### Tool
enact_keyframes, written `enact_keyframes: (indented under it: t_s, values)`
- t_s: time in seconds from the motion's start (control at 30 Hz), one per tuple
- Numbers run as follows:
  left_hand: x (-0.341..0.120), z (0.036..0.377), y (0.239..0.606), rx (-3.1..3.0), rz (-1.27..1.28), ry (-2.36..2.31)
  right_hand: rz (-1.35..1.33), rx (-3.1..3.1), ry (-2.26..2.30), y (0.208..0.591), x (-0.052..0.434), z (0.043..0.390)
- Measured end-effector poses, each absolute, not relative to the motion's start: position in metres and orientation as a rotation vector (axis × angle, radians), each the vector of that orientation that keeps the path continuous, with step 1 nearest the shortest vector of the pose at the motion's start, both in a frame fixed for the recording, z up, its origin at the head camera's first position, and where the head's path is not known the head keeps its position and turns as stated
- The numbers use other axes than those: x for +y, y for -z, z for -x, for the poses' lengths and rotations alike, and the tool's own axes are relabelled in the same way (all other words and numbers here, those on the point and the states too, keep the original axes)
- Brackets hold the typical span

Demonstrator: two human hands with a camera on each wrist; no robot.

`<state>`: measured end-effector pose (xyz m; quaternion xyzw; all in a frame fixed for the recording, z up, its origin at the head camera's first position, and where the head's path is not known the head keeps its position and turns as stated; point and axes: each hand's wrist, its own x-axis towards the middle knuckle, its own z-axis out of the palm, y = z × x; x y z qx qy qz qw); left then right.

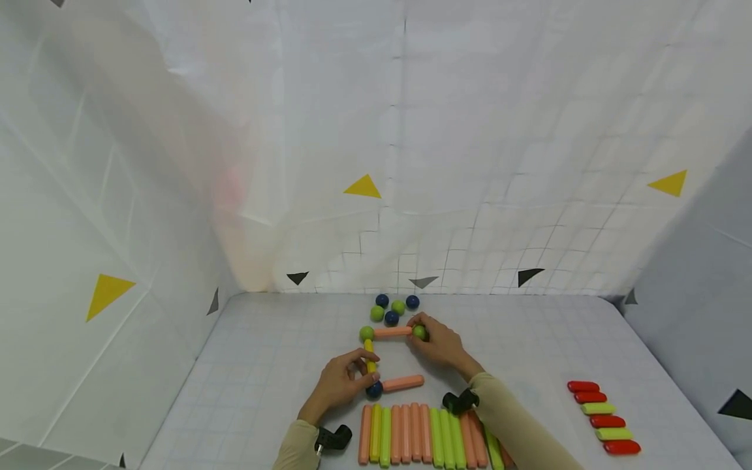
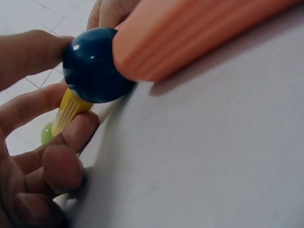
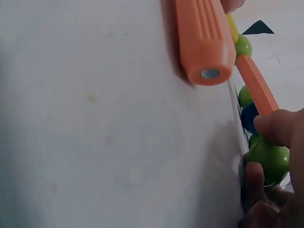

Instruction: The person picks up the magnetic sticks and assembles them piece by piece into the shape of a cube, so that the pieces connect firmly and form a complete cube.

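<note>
**Two hands on a frame of rods and balls**

At lower centre of the head view, the left hand (image 1: 339,385) has its fingers (image 2: 71,135) curled round a short yellow rod (image 1: 369,358), thumb on one side and fingertips on the other. The left wrist view shows the rod joined to a dark blue ball (image 2: 95,64) right beside those fingers. An orange rod (image 1: 403,383) runs from that ball toward the right of the frame and lies flat on the desk (image 1: 264,365).

The yellow rod leads up the frame to a green ball (image 1: 367,333). From there a second orange rod (image 1: 392,332) crosses to another green ball (image 1: 419,331), which the right hand (image 1: 442,344) pinches between thumb and curled fingertips; the right wrist view shows this ball held close against them.

Just above the frame, toward the back of the desk, sits a small cluster of loose balls (image 1: 395,307), blue and green, touching or nearly touching.

Along the bottom edge lies a tight row of spare rods (image 1: 423,434), orange and green, side by side. Well apart at lower right is a stack of short pieces (image 1: 602,418), red and light green.
</note>
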<state>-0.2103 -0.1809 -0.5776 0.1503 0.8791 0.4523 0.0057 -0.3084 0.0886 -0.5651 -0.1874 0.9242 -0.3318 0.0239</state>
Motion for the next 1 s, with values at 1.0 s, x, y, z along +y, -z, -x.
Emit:
enact_keyframes:
  t_s: [1.0]
  values:
    - [-0.1801, 0.2106, 0.5792, 2.776, -0.456, -1.386, 0.522, 2.761, 1.283, 0.5662, 0.0897, 0.3079]
